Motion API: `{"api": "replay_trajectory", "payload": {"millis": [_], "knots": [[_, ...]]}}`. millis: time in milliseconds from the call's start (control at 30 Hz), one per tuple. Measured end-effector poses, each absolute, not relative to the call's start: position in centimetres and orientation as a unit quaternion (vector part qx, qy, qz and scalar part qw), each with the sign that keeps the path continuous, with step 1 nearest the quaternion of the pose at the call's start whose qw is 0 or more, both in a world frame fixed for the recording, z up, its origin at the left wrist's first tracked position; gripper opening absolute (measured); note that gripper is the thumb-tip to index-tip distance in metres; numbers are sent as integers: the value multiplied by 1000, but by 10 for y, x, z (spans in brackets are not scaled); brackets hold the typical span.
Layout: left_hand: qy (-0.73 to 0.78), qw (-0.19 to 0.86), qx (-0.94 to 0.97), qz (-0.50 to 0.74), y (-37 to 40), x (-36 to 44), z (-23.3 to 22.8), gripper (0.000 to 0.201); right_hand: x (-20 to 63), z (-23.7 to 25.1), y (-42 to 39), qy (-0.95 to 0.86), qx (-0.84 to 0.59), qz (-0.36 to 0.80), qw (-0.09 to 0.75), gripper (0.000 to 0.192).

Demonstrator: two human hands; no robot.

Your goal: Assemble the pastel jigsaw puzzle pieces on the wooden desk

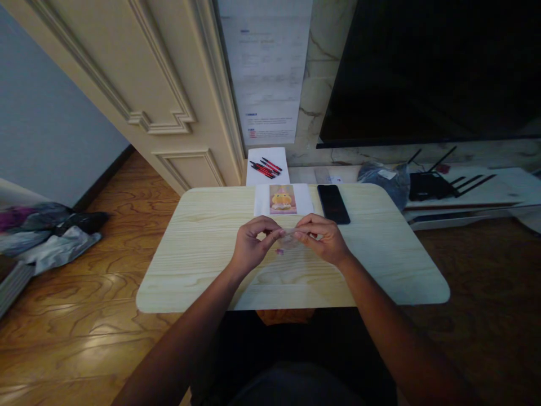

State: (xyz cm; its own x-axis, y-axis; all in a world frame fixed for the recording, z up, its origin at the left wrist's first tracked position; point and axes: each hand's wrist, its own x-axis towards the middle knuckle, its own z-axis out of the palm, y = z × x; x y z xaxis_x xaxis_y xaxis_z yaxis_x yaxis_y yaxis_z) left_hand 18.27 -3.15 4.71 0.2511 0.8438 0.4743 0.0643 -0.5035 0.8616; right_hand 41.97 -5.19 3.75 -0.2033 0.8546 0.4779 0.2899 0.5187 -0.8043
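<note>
Hands: left hand and right hand pinch clear wrapper mid-bench; peeling wants even, gentle pulls

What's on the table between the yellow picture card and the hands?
Head view: bare pale wooden tabletop separates the yellow picture card from the left hand and right hand, which pinch a small clear plastic piece.

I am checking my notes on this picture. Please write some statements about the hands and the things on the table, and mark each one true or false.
1. Both hands, left hand and right hand, pinch one small clear packet. True.
2. The black phone lies under the left hand. False: it lies beyond the right hand.
3. The red pens are on the white paper beyond the table. True.
4. The picture card is held up. False: it lies flat.
</note>
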Motion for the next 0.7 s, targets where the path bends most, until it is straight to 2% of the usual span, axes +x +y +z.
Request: {"api": "replay_trajectory", "payload": {"millis": [200,433,700], "knots": [[331,371,699,515,-36,185,49,37,424,40,-58,-716,-399,282,499,22],[318,350,709,523,-37,186,51,29,422,42,-63,-728,-383,242,514,14],[348,403,699,478,-26,181,34,32,421,34,-60,-717,-404,257,507,18]]}}
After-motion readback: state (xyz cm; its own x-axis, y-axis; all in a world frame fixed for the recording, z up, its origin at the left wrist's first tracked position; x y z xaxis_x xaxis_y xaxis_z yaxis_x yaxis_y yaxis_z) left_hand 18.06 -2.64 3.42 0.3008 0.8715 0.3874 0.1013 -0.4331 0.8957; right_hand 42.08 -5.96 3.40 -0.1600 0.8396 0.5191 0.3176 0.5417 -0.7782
